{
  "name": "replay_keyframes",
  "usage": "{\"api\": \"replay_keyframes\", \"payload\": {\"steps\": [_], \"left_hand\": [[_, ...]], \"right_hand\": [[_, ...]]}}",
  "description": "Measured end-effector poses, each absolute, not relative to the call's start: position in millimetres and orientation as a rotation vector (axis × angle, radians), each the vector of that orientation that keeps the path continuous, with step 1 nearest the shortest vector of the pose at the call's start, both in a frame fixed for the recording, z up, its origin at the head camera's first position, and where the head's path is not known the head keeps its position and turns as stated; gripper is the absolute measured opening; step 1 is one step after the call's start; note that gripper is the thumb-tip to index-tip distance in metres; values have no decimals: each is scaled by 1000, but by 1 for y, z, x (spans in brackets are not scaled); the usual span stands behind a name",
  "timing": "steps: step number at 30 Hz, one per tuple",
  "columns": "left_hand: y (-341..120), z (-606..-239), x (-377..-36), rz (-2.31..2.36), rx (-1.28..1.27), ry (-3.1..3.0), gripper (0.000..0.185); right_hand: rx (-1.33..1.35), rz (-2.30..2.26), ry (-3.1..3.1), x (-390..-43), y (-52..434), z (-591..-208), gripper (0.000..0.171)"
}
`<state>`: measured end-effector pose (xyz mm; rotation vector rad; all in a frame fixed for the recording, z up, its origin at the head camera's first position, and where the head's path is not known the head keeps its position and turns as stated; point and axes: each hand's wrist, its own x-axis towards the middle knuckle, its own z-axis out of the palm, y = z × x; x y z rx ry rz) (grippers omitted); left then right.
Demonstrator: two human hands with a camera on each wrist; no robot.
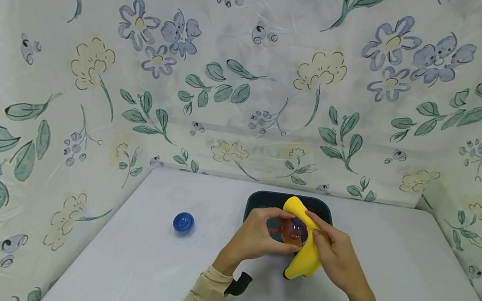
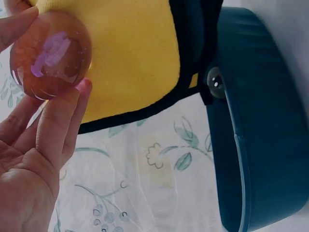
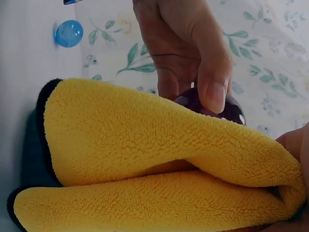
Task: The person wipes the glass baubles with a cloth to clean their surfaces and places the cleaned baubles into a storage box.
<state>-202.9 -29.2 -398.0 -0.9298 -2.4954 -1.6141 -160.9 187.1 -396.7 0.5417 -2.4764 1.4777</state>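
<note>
My left hand holds a see-through reddish-purple ball between thumb and fingertips, with a small purple shape showing inside it. My right hand grips a folded yellow cloth with dark edging, fluffy in the right wrist view. The cloth lies up against the ball's right side and hangs down in front of a dark teal tub. In the right wrist view, the cloth covers the lower part of the ball, while the left thumb rests on top of it.
A shiny clear ball shows at the tub's edge in the left wrist view. Left of the tub, a small round blue piece lies on the white table. Flower-patterned sheeting stands behind and at both sides.
</note>
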Motion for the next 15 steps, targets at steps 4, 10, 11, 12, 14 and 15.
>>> {"api": "replay_keyframes", "payload": {"steps": [4, 10, 11, 12, 14, 15], "left_hand": [[-31, -399, -203, -1651, -937, -2470, 52], [-32, -398, -204, -1715, -905, -2441, 53], [-32, -398, -205, -1727, -897, -2435, 53], [-32, -398, -205, -1738, -889, -2429, 53], [-32, -398, -206, -1763, -875, -2412, 52], [-33, -399, -207, -1771, -867, -2406, 52]], "right_hand": [[554, 1560, -2481, -163, 189, -398, 40], [546, 1667, -2502, -166, 190, -400, 41], [543, 1681, -2504, -166, 190, -399, 42], [533, 1694, -2507, -166, 190, -399, 42], [517, 1723, -2512, -165, 189, -398, 43], [504, 1737, -2516, -165, 188, -398, 43]]}}
